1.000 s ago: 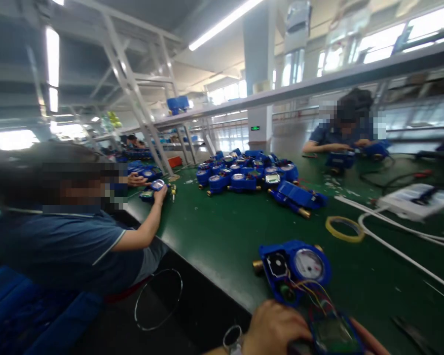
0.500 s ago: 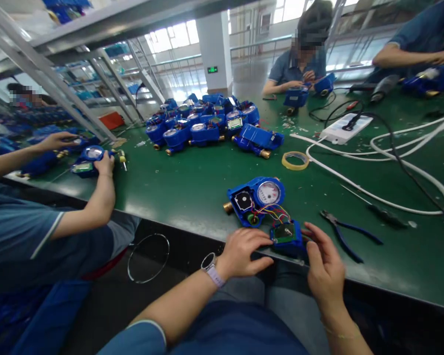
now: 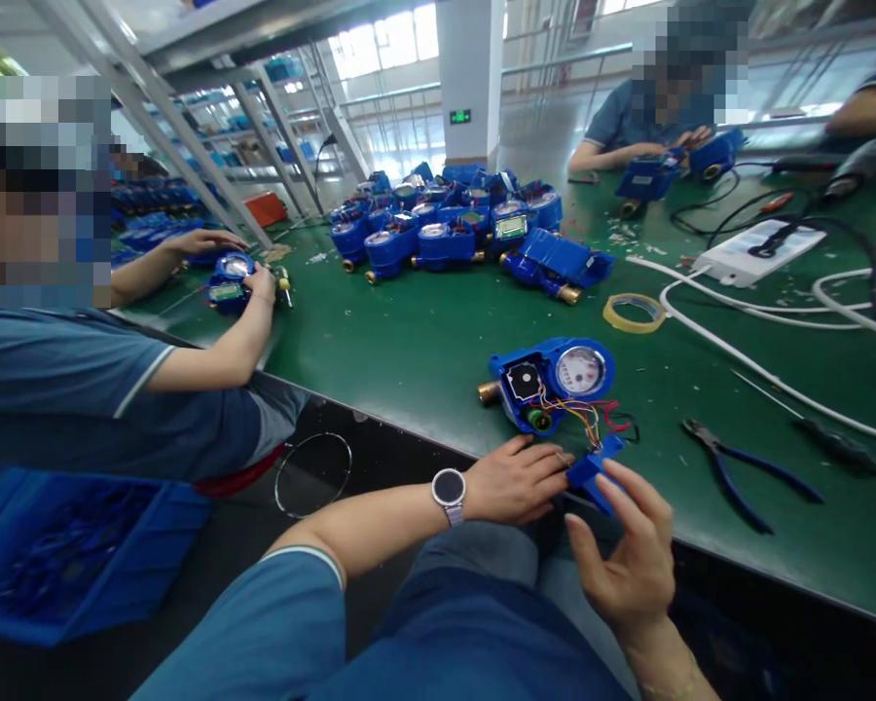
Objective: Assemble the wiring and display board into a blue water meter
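An opened blue water meter [image 3: 551,382] with a white dial lies on the green table [image 3: 423,341] near its front edge. Coloured wires [image 3: 588,417] run from it to a small blue cover piece [image 3: 593,469]. My left hand [image 3: 518,479], with a watch on the wrist, pinches that piece from the left. From the right, my right hand [image 3: 624,555] touches the same piece with its fingertips, fingers curled and palm up.
Dark pliers [image 3: 745,472] lie right of the meter. A tape roll [image 3: 634,313], white cables [image 3: 759,365] and a white power strip [image 3: 759,251] sit further back. A pile of blue meters [image 3: 453,224] fills the middle. Co-workers sit left and across. A blue crate [image 3: 65,555] stands lower left.
The camera swung from looking up and left to looking down at the table. The blue cover piece has tilted up on edge between my hands. My right hand turned palm up.
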